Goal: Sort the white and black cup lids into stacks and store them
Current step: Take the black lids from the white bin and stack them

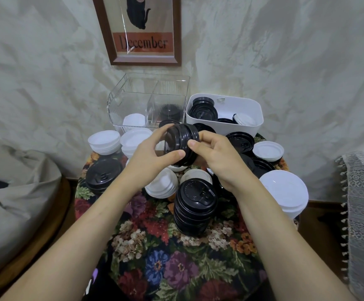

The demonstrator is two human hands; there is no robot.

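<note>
Round worktop point(161, 263) crowded with lids across back and middle; bare floral cloth only along the near edge. At the far edge, against the wall: clear bin point(120, 101) on the left, white bin point(226, 128) just beside it on the right. Piles out to the left and right rims.

Above the middle, tipped on its side between both hands: held stack point(182, 142), black. Left hand point(149, 158) at its top end, fingers point(174, 154) curled round it. Right hand point(219, 158) at the rim end, fingers point(195, 144) clamped on the ridges.

Standing on the cloth: two black stacks, front stack point(195, 205) and left stack point(103, 174); at least five white piles point(285, 194). Clear bin, two compartments: white lids left, black right. White bin: mostly black lids, one white showing.
</note>
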